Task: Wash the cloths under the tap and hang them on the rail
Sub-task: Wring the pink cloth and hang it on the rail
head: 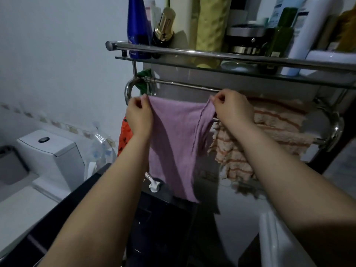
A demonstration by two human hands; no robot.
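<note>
Toilet cistern: white, at the lower left, a dark round button on its lid; a clear plastic bag just beside its right side
Orange cloth: patterned, hanging at the left end of the rail, mostly hidden behind the left forearm
Left hand: raised to the rail's left end; thumb and fingers pinching the upper left corner of the purple cloth
Purple cloth: held up by both top corners at the front rail; its top edge stretched between the hands; the rest hanging straight down, lower edge in front of a dark cabinet; whether it already lies over the rail I cannot tell
Right hand: pinching the cloth's upper right corner between thumb and fingertips; that corner folded over
Striped cloth: cream with orange stripes, draped over the rail's right half, partly behind the right forearm
Glass shelf: above the rails; from its left edge a blue bottle, a dark bottle with a gold cap, a yellow-green tube, a dark jar, a green bottle, a white bottle; contents not visible
</note>
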